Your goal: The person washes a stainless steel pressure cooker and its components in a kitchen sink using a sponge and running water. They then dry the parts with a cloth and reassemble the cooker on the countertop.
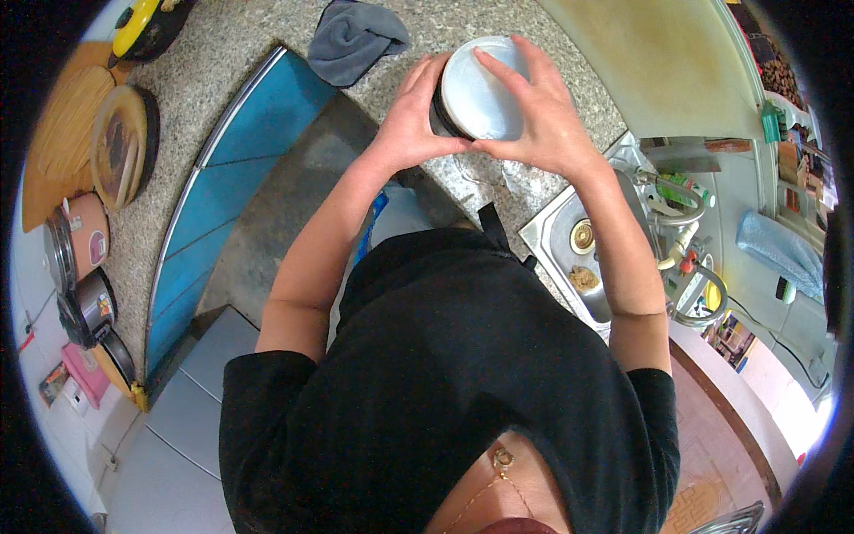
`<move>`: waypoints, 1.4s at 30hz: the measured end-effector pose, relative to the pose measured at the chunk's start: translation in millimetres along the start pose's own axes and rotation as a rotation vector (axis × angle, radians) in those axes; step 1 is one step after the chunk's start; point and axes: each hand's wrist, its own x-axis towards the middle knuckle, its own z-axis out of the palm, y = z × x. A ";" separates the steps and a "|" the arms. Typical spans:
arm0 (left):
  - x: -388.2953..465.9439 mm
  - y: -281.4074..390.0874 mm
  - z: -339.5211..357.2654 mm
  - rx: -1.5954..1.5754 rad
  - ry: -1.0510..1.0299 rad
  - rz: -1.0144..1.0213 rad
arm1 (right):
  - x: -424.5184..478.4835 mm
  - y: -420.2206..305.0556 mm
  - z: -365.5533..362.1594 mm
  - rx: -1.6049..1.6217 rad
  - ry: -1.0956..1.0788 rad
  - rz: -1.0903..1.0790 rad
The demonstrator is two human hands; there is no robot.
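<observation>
Both hands are around a round white dish or lid [480, 93] above the speckled stone worktop. A dark round edge [443, 113] shows just under it on the left; whether this is a separate vessel cannot be told. My left hand [415, 123] grips the left side, its thumb along the near edge. My right hand [550, 120] spans the right side, fingers spread over the white top and thumb meeting the left thumb in front. A crumpled grey cloth [357, 41] lies on the worktop left of the hands.
At right is a steel sink [567, 233] with brown scraps [583, 278] near its drain. A faucet [680, 210] rises behind it. On the left worktop [193, 80] stand a round board [120, 147], a pink canister [87, 233] and a yellow-and-black object [140, 30]. Blue cabinet doors [227, 167] front it.
</observation>
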 end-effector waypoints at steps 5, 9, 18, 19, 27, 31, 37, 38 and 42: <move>1.3 1.1 -1.4 -0.018 -0.005 -0.002 | 1.3 -2.3 -7.7 -0.025 -0.015 0.000; 0.1 1.0 -1.0 0.009 -0.007 -0.009 | 0.6 -4.8 -5.0 -0.067 -0.053 0.015; 1.2 0.1 0.0 0.009 -0.011 -0.013 | -1.1 -5.8 5.3 -0.108 -0.026 0.033; 1.3 -1.5 0.8 0.003 -0.012 -0.011 | -1.3 -6.2 5.8 -0.104 -0.028 0.038; 1.7 -2.8 0.3 -0.006 -0.016 0.008 | -0.2 -5.5 9.8 -0.146 -0.051 0.045; 2.9 -2.8 -4.6 -0.045 -0.079 0.002 | -1.7 -4.0 11.5 -0.154 -0.048 0.044; 3.5 -14.8 -13.6 -0.820 -0.133 -0.248 | -1.6 -3.6 8.6 -0.166 -0.050 0.036; 5.2 -10.4 -8.0 -0.807 -0.062 -0.312 | -1.2 -3.2 8.4 -0.176 -0.047 0.032; 5.9 -7.9 -1.3 -0.810 0.029 -0.327 | 1.7 -0.8 6.0 -0.142 -0.047 0.011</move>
